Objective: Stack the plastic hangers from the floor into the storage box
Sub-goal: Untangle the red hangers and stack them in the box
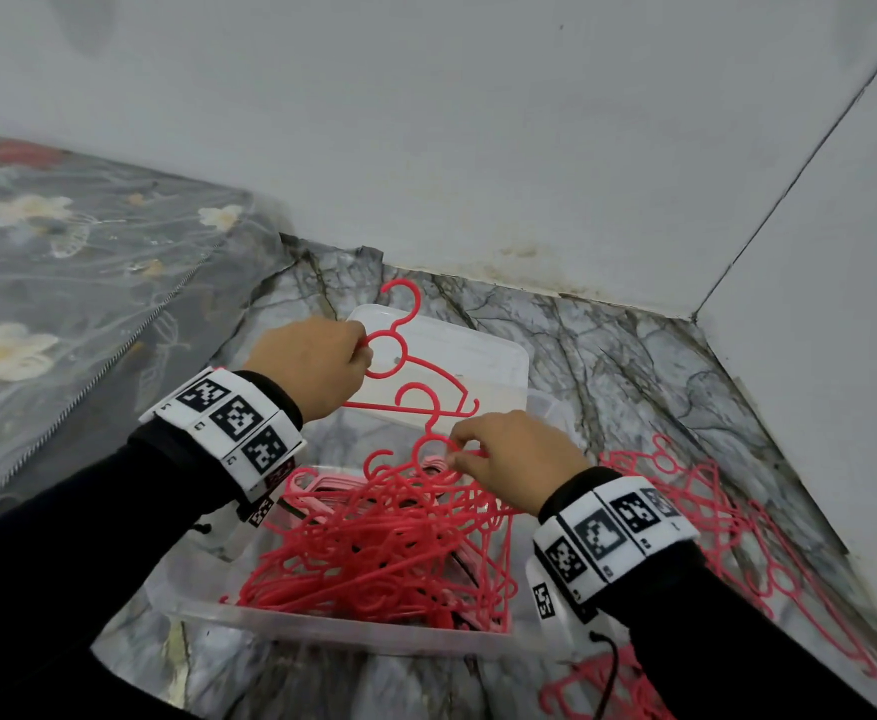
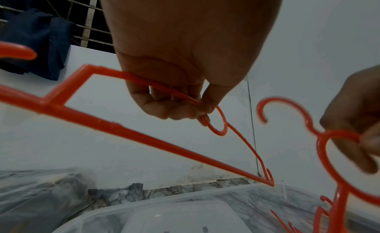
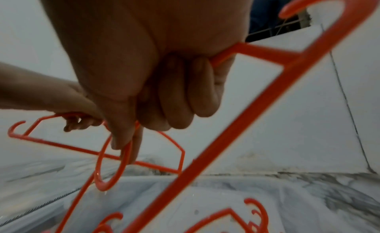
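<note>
black sleeves and white marker-printed wristbands sit closest, and just beyond them the clear storage box rests on the marble-patterned floor, already heaped with a tangle of pink-red plastic hangers that lie crossed over one another rather than neatly nested. more loose hangers lie spread on the floor to the right of the box, with a few near the bottom edge, so by my reading the job is well along but not finished. above the heap the right hand pinches the ring below the hook of one hanger, thumb and forefinger closed on the loop while the other fingers curl round one of its bars. a little farther out the left hand grips a second hanger at its neck ring, fingers folded round the thin plastic, the hook pointing away toward the wall. that second hanger hangs over what looks like the box's clear lid lying flat on the floor behind the box. the step in hand seems to be bringing two hangers together, or pulling them apart, before laying them on the pile. next would call for turning both the same way, hooks aligned, and lowering them flat without snagging the tangle. a floral bed cover lies at left; the grey wall closes the corner.
</note>
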